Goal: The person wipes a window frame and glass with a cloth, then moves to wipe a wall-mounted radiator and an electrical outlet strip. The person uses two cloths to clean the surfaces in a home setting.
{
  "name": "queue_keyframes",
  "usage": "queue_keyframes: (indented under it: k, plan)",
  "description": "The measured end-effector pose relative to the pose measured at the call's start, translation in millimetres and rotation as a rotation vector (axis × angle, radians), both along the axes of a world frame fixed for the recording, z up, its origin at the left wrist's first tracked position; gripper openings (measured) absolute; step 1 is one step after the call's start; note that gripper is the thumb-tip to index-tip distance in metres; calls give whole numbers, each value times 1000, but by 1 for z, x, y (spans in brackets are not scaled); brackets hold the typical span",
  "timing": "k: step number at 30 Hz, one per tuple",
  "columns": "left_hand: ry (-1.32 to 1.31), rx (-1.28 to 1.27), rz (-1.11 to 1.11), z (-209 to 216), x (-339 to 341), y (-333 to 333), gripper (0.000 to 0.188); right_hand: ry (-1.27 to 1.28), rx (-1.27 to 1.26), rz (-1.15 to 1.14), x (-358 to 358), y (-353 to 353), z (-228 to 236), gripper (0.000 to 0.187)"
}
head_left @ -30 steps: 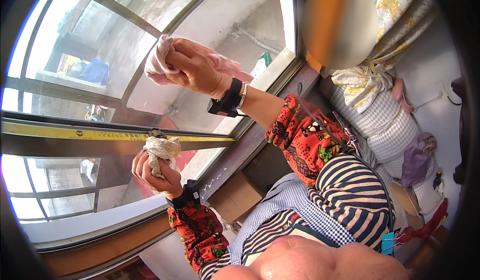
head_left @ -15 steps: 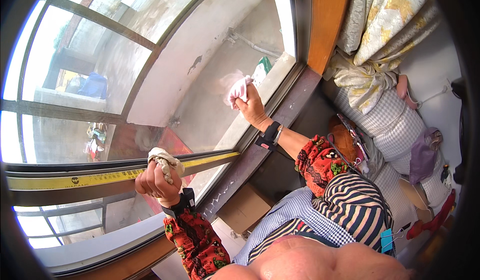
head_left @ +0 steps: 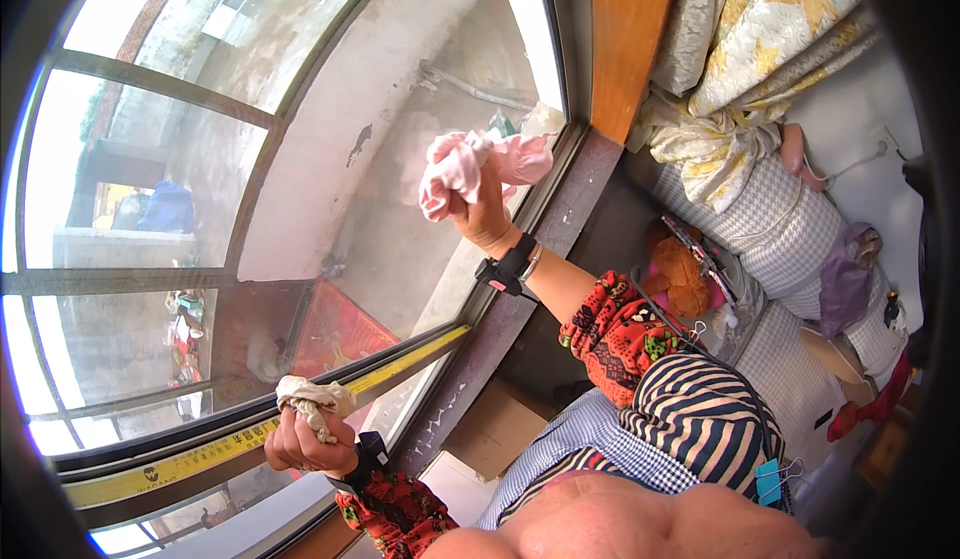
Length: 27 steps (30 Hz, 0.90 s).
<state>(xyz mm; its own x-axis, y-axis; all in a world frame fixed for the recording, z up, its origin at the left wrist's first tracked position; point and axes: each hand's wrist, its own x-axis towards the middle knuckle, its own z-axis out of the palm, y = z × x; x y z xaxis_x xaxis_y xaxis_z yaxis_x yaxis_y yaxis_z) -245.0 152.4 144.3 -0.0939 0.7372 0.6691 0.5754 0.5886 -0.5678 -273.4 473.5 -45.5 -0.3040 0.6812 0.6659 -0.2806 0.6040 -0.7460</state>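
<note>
In my right hand (head_left: 484, 214) is a bunched pink cloth (head_left: 470, 167), raised against the window glass (head_left: 390, 229), with loose folds spreading out to both sides. My left hand (head_left: 305, 444) is closed around a crumpled cream cloth (head_left: 318, 401) at the window's lower rail. A yellow tape strip (head_left: 215, 451) with dark print runs along that rail, right beside my left hand. Both wrists wear black bands, and both sleeves are red and patterned. Whether the pink cloth presses on the glass, I cannot tell.
Past the glass are a paved yard and a red panel (head_left: 340, 327). An orange wooden frame (head_left: 630, 49) borders the window on the right. Further right hang pale curtains (head_left: 760, 39) over a padded seat (head_left: 745, 204). A cardboard box (head_left: 490, 429) stands below the sill.
The pink cloth has opened out from a tight wad into a larger, looser bunch, and my right hand has shifted slightly left. My left hand sits lower in view, still holding the cream cloth.
</note>
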Motion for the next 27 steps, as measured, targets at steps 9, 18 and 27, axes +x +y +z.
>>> queue_keyframes:
  k: [9, 18, 27]
  plan:
    - [-6, -9, 30, -5, -1, -11, 22, 412, -1314, 357, -3, 39, -20, 25]
    - [148, -169, 18, 3, -6, -10, 20, 185, 211, -28, -38, 120, 38, 23]
    - [123, -193, 95, -10, -13, -10, 19, 378, -846, -205, -53, 152, -206, 10]
